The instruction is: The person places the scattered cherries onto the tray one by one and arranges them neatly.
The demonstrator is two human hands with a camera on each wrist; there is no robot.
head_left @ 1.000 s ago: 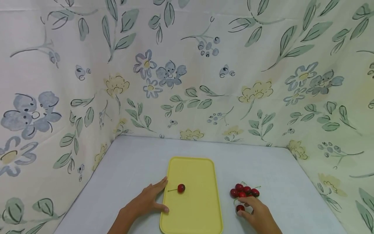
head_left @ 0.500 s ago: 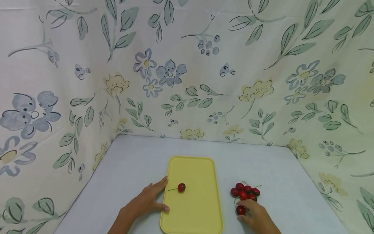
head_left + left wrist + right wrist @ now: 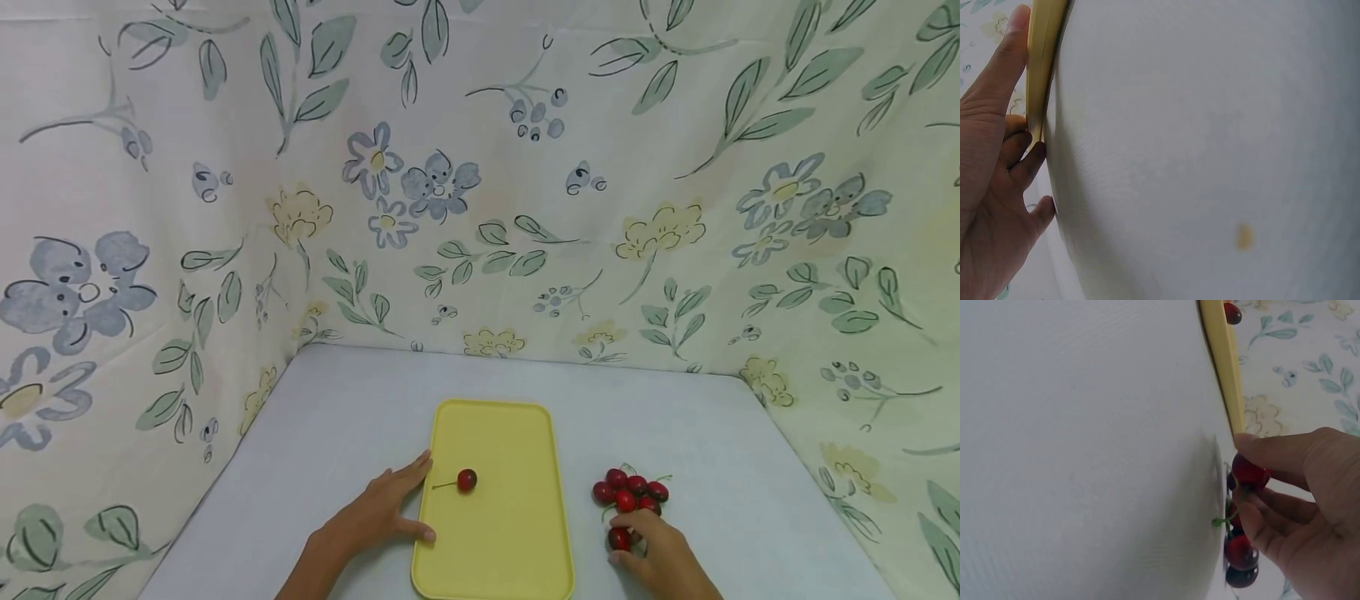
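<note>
My left hand (image 3: 378, 515) lies along the left edge of a yellow tray (image 3: 495, 550), fingers extended against its side and thumb on the rim. In the left wrist view that hand (image 3: 997, 169) touches the tray's edge (image 3: 1044, 56). One dark red cherry (image 3: 467, 481) with its stem pointing left lies in the tray. To the right of the tray, my right hand (image 3: 658, 552) pinches a cherry (image 3: 619, 539) between thumb and fingers. The right wrist view shows this cherry (image 3: 1249, 472) and a green stem (image 3: 1229, 519) by the fingertips.
Just beyond my right hand, several more cherries (image 3: 625, 500) sit in a close cluster on the white table (image 3: 360, 417). A floral cloth (image 3: 480, 275) hangs behind the table and along both sides.
My right fingers have shifted slightly on the cherry near the cluster, so more of it shows. The left hand, tray and cherry in the tray have stayed in place.
</note>
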